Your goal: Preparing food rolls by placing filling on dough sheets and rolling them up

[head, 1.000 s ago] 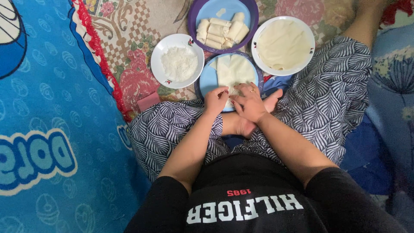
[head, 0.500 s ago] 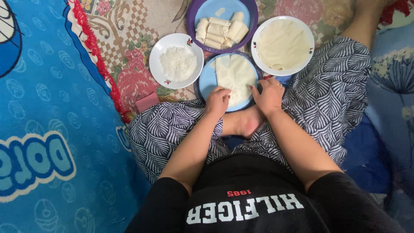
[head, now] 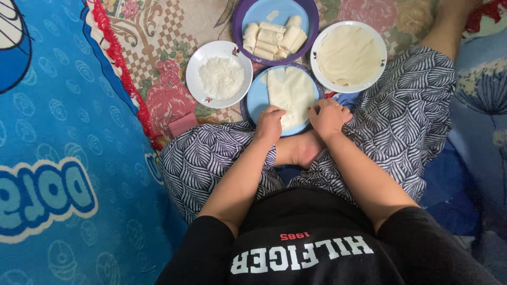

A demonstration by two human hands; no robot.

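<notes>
Soft, even daylight fills the scene, bright without harsh glare. Shadows are faint, pooling only under the forearms and between the knees. Focus is sharp across the centre; the wide lens bends and slightly softens the edges, and the lower right corner looks dimmer.

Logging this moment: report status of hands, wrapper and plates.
Left hand and right hand both on the wrapper, on the blue plate. Grip unclear. Nothing in the way.
</notes>
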